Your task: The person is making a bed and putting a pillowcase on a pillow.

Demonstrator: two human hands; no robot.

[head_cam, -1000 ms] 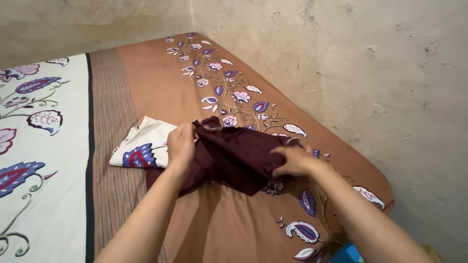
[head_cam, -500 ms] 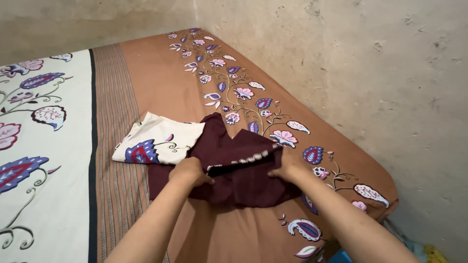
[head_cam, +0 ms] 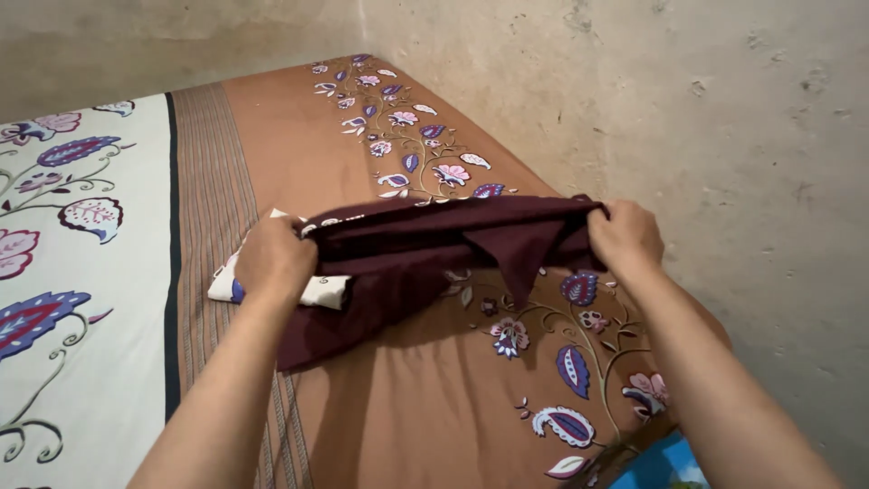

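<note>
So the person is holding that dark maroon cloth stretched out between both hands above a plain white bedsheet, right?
Not quite: the bedsheet under the cloth is brown with a floral vine pattern, not plain white. The head view shows it. The rest holds: the left hand and the right hand each grip an end of the dark maroon cloth, stretched out between them above the bed.

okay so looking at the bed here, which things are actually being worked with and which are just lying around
In use:
maroon cloth, stretched between both hands
left hand, gripping one end
right hand, gripping the other end

Lying about:
folded floral cloth, partly under the maroon cloth
bedsheet
blue thing at the bed's edge
</note>
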